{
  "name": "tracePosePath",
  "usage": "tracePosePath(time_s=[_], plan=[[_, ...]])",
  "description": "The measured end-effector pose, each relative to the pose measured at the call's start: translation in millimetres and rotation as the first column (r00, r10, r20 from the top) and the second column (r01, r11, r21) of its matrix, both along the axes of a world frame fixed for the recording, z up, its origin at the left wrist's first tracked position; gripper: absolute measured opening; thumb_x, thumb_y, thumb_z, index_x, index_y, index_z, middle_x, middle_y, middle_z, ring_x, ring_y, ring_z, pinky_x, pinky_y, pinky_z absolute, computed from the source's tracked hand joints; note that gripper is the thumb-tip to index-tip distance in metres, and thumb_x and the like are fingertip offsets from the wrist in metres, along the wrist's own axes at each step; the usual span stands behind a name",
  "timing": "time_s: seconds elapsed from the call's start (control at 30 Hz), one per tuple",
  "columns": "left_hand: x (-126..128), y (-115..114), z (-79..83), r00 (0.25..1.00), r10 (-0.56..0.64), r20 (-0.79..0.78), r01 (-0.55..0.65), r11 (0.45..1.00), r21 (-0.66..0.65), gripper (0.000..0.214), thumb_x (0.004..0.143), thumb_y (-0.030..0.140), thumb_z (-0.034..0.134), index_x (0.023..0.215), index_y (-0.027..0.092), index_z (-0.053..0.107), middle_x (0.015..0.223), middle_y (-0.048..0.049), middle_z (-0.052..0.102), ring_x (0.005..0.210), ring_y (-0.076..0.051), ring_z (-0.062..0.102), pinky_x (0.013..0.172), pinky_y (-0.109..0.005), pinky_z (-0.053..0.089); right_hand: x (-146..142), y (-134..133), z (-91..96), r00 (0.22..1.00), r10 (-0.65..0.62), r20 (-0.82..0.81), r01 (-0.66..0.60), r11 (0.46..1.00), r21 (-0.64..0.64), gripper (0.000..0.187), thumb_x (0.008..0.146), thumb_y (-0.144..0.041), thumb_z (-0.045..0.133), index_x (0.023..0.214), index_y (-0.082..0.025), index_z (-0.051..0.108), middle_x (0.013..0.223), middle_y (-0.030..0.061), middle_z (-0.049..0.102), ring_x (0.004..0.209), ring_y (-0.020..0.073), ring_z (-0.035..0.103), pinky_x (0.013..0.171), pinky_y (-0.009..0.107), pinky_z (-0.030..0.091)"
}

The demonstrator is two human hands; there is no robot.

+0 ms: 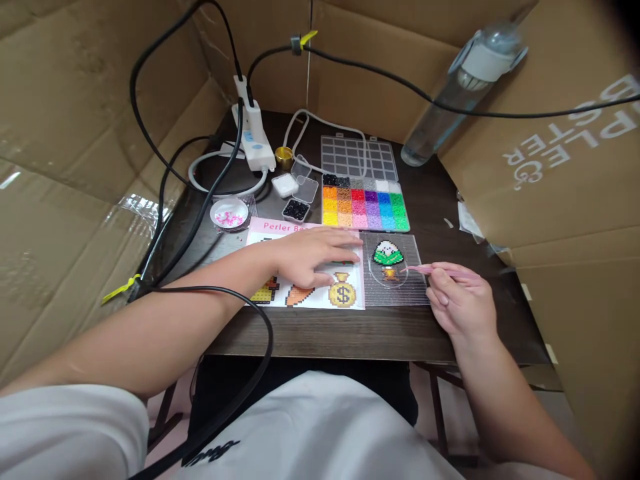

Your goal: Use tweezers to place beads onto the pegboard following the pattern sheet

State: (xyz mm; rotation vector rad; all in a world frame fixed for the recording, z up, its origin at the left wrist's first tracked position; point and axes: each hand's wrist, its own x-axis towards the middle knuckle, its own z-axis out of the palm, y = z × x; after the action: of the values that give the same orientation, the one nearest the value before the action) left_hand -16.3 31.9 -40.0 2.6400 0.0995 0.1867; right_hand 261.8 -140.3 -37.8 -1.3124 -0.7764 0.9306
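Note:
My left hand (317, 257) lies flat on the printed pattern sheet (320, 300), fingers spread and pointing right. A money bag picture (342, 291) shows below its fingertips. My right hand (463, 300) is closed around pink tweezers (450, 270), whose tips point left over the clear pegboard (395, 293). On that board sits a green and white rice-ball bead figure (388, 253). Just below it is a small, partly built yellow and brown bead figure (390, 273); the tweezer tips are close to its right side. Whether they pinch a bead is too small to tell.
A bead box (365, 203) with many colours stands behind the pegboard, its lid open. Left of it are a small box of black beads (296, 211), a white box (285, 185) and a dish of pink beads (229, 213). A power strip (255, 140), cables and a bottle (450, 107) stand behind.

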Motion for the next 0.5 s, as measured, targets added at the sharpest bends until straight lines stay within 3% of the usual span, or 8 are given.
tracePosePath(time_s=[0.5], plan=[[2.8, -0.6, 3.1, 1.000, -0.001, 0.003, 0.001, 1.000, 0.003, 0.060, 0.092, 0.041, 0.063, 0.147, 0.019, 0.061, 0.168, -0.0159, 0.041, 0.156, -0.038, 0.038, 0.128, -0.060, 0.033, -3.6, -2.7, -5.2, 0.986, 0.042, 0.163, -0.039, 0.999, -0.022, 0.021, 0.078, -0.038, 0.089, 0.082, -0.018, 0.083, 0.085, 0.0148, 0.082, 0.037, 0.0066, 0.040, 0.034, 0.024, 0.027]])
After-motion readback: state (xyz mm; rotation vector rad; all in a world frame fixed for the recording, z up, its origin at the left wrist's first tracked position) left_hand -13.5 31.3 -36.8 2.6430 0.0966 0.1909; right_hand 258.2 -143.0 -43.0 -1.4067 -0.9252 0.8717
